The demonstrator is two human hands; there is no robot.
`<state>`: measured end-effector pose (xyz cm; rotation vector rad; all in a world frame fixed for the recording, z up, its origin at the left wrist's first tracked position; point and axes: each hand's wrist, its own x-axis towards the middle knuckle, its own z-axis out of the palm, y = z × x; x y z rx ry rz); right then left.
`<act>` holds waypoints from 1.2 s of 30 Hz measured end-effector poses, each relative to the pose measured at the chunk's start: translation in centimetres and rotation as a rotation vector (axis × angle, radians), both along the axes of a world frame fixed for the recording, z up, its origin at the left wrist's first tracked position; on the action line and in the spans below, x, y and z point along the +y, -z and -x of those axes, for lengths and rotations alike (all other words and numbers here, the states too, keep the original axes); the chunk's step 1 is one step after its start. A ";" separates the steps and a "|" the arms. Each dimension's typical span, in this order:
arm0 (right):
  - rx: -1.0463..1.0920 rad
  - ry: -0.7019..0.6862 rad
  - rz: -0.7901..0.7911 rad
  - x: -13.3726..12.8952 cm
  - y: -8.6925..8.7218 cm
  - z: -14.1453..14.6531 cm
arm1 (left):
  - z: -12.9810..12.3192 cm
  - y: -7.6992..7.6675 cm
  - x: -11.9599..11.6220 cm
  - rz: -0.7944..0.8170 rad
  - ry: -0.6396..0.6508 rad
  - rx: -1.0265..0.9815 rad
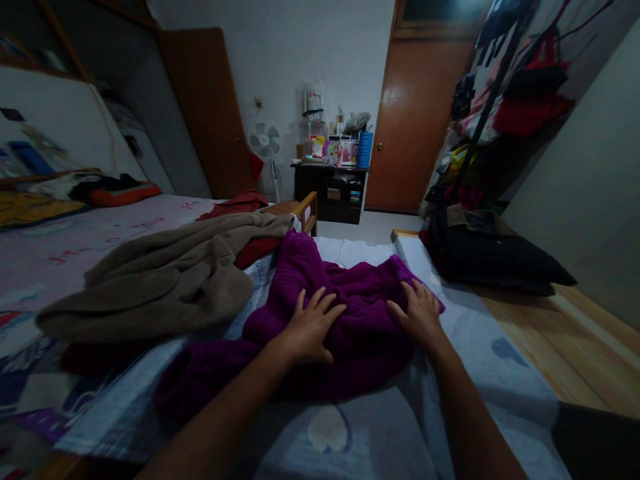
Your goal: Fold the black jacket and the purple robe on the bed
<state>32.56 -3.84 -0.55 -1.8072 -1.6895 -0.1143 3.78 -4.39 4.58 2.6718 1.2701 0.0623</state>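
Observation:
A purple garment (360,333) lies rumpled on the pale blue patterned sheet (380,433), one sleeve-like part stretching toward the lower left. My left hand (313,327) rests on its middle-left part, fingers spread and palm down. On the garment's right part, near its fuzzy edge, lies my right hand (419,312), also with fingers apart. Neither hand grips the cloth.
A brown fleece garment (175,273) and red cloth lie to the left. Black folded items (485,247) sit at the right beside bare wood (545,333). Farther back are a wooden bed rail (306,212), a fan (266,141) and a dark cabinet (330,200).

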 end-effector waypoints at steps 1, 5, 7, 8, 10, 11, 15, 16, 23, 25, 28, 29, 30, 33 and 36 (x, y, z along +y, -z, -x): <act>0.020 -0.072 0.045 -1.0 0.2 0.4 | 0.9 -0.1 0.4 -0.016 -0.055 0.054; 0.075 -0.370 0.217 -4.4 1.4 1.4 | 3.8 0.4 1.7 0.047 -0.287 0.208; 0.062 -0.370 0.234 -5.3 2.3 1.7 | 4.7 1.2 2.1 0.124 -0.316 0.179; 0.056 -0.342 0.235 -5.5 2.8 1.8 | 4.9 1.6 2.2 0.146 -0.299 0.133; 0.056 -0.302 0.235 -5.4 3.6 2.2 | 5.0 2.4 2.2 0.144 -0.244 0.018; 0.062 -0.301 0.231 -5.2 3.8 2.4 | 5.0 2.6 2.2 0.126 -0.225 -0.032; 0.101 -0.346 0.185 -4.1 3.6 3.0 | 4.8 2.6 1.7 0.052 -0.221 -0.140; 0.112 -0.351 0.180 -3.8 3.2 3.1 | 4.7 2.3 1.5 0.040 -0.219 -0.160; 0.229 -0.248 -0.045 -1.5 -1.3 2.6 | 2.7 0.2 -1.3 0.021 -0.215 -0.397; 0.267 -0.188 -0.166 -0.6 -2.4 2.2 | 1.2 0.3 -2.3 0.047 -0.233 -0.487; 0.295 -0.067 -0.251 0.6 -2.2 1.9 | -0.9 1.6 -3.9 0.101 -0.250 -0.557; 0.291 -0.044 -0.233 0.9 -1.7 1.9 | -1.4 2.1 -4.3 0.132 -0.230 -0.540; 0.285 -0.036 -0.197 1.1 -1.0 1.9 | -1.7 2.5 -4.6 0.162 -0.201 -0.508; 0.303 -0.111 -0.091 1.1 1.2 1.8 | -1.2 2.4 -4.6 0.228 -0.073 -0.358; 0.403 -0.257 -0.059 0.4 2.6 1.7 | 0.5 0.2 -2.9 0.245 0.062 -0.265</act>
